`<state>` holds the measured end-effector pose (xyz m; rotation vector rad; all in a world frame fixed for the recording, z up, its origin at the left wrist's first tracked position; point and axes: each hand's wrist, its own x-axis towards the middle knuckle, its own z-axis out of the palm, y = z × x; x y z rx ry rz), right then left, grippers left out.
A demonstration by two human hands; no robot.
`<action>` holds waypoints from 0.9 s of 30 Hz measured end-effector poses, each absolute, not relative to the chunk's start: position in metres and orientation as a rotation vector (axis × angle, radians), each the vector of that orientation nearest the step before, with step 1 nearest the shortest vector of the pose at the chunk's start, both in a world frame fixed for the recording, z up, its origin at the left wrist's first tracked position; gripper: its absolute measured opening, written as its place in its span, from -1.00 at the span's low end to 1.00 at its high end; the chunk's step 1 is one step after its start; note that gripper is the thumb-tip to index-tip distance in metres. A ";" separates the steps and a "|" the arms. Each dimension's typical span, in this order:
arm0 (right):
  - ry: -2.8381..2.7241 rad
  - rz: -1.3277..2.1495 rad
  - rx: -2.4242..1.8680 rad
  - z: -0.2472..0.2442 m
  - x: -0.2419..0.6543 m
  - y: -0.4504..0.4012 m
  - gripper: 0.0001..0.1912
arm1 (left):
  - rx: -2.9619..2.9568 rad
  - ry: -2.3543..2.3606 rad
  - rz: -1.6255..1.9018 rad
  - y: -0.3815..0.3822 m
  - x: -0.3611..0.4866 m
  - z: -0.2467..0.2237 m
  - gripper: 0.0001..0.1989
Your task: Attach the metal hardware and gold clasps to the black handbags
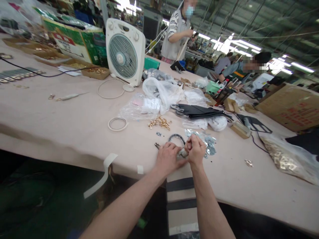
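Observation:
Near the table's front edge, my left hand (170,156) rests low, its fingers bent over a black strap (177,135) that curves in a loop behind the hands. A metal clasp (157,145) sticks out to the left of those fingers. My right hand (196,149) is closed in a fist beside it; what it grips is hidden. Between the two hands shows a small, rounded, greyish-white piece (183,152), too blurred to name. Behind the right hand lie flat, shiny metal plates (210,146). Gold-coloured metal fittings (160,122) are heaped farther back.
A roll of tape (117,124) and a box fan (125,49) stand left of centre. Plastic bags (161,93) and folded black material (199,111) lie behind. A bag of metal parts (286,159) and a cardboard box (291,106) are at right. Two people work across the table.

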<state>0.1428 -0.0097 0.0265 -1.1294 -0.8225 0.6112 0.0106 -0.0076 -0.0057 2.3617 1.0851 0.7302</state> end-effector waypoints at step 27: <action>-0.850 0.572 -1.069 0.052 0.158 -0.008 -0.61 | 2.403 1.082 0.729 -0.009 0.010 -0.009 -0.42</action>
